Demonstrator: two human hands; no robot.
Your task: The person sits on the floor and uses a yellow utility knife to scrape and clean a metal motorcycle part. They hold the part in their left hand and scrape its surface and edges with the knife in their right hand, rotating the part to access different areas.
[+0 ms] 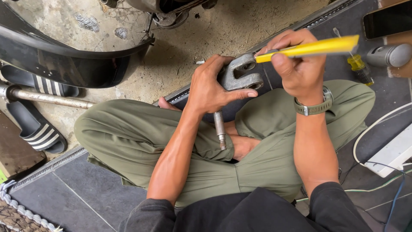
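**Two hands, a metal part and a yellow tool**

A person sits cross-legged on a dark tiled floor (86, 193), in green trousers (137, 141). The left hand (210, 88) is wrapped around a grey metal part (240, 76). The part has a forked top with a round hole in each side, and a thin rod (220, 129) that points down toward the lap. The hand holds it up above the knees, fingers curled behind it and thumb lying across the front.

The right hand (300, 68) is closed around a yellow tool (313, 48), which looks like a box knife. Its tip touches the top hole of the metal part. A grey watch (315, 107) sits on that wrist.

On the floor near the top right edge lie a small screwdriver with a yellow handle (358, 66), a silver round thing (388, 55) and a dark phone (386, 19). A white box with cables (392, 154) lies at the right edge.

Past the tiles is rough ground. There, at the left, lie two black sandals with white stripes (36, 129), a metal pipe (51, 99) and a big curved black panel (64, 60).
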